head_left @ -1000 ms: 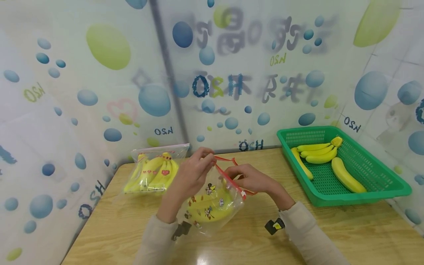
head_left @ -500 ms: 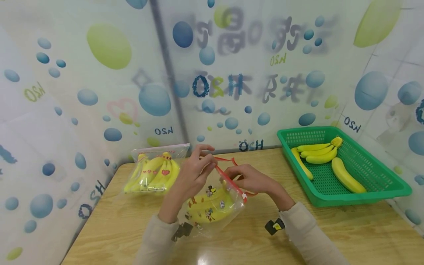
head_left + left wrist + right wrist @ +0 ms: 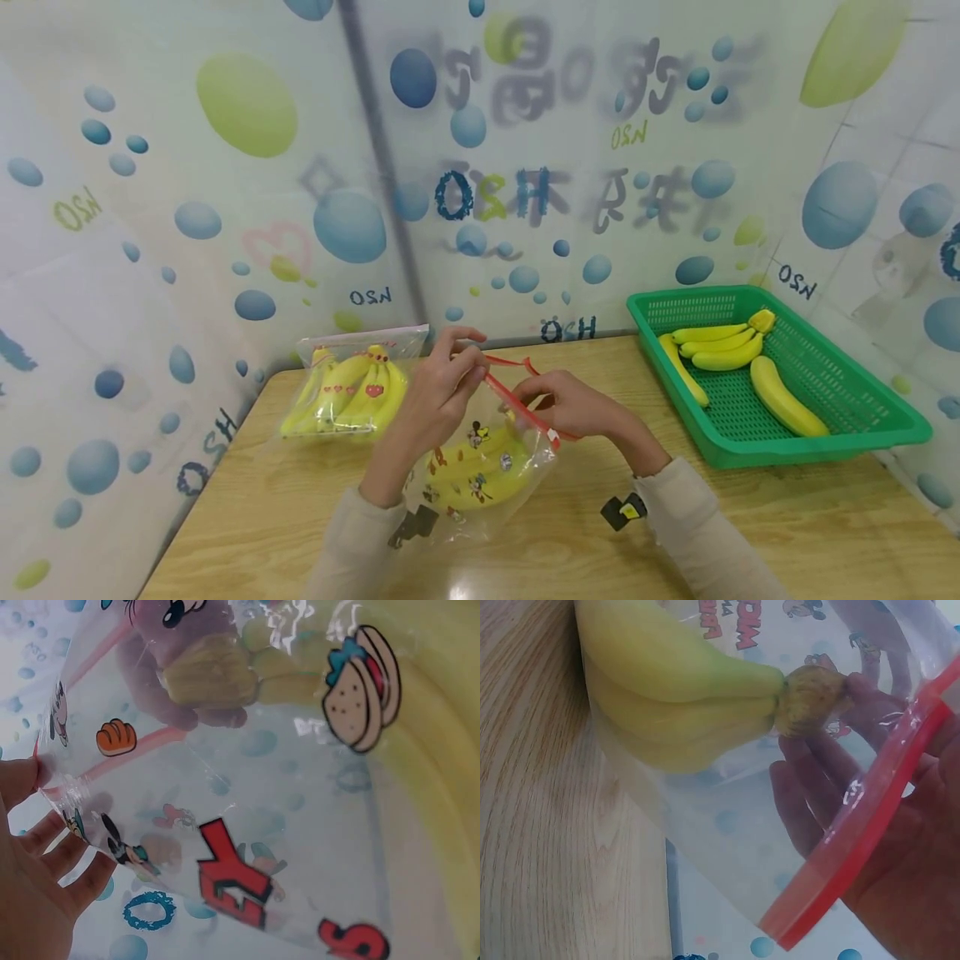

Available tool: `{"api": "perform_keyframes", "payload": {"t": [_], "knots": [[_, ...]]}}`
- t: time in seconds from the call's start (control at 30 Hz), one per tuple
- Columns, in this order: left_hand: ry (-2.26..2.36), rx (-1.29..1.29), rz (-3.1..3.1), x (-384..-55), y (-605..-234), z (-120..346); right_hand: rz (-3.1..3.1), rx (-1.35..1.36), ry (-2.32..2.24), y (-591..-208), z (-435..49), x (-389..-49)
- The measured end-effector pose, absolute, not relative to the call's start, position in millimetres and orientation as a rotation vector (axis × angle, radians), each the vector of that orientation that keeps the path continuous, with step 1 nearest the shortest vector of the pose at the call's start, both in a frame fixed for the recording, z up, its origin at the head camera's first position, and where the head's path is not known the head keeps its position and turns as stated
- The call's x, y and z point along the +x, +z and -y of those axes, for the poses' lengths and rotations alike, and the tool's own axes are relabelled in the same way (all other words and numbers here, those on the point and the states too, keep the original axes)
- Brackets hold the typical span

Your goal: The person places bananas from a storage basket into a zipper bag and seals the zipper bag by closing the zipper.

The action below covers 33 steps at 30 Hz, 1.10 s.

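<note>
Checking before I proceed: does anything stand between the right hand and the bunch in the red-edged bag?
Nothing visible does: the right hand reaches into the open bag, and its fingers hold the banana bunch by its stem.

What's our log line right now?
left grip: pinches red rim of bag | right grip: partly in bag, holds banana bunch by stem | green basket: more bananas

Pale wall [image 3: 645,237] at far, more at left and right, scattered with blue and green dots [image 3: 349,229], mirrored lettering [image 3: 491,196], dark slanting strip [image 3: 375,125] left of middle, wood table [image 3: 277,517] below, bright glint [image 3: 457,590] at near edge.
</note>
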State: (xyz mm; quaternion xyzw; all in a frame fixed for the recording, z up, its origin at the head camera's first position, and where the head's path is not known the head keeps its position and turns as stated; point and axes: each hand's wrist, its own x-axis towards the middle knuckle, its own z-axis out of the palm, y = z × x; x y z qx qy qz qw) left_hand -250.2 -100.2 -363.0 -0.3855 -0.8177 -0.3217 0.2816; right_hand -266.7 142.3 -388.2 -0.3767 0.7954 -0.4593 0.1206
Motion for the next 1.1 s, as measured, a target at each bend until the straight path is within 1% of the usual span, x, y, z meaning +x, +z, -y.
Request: {"api": "perform_keyframes", "payload": {"t": [0.2,0.33,0.67,0.83,0.93,1.1], "knots": [[-0.827,-1.038,2.179,-250.9,-363.5,100.4,-2.388,-1.117,-1.317,-386.7,-143.3,-268.0],[-0.818,-1.02,2.185,-251.0,-363.3,100.4,-2.472,-1.08,-1.322,-382.3,-146.4,-266.2],[-0.828,-0.949,2.165,-249.6,-362.3,99.3,-2.588,-1.11,-1.444,-362.1,-163.2,-257.5],[-0.815,-0.931,2.161,-249.3,-363.0,99.6,-2.645,-1.105,-1.448,-347.4,-180.9,-249.8],[-0.816,-0.925,2.162,-248.7,-363.1,100.3,-2.745,-1.115,-1.356,-335.8,-197.3,-248.0],[-0.832,-0.935,2.168,-248.3,-363.0,100.1,-2.971,-1.068,-1.0,-309.8,-232.9,-256.1]]}}
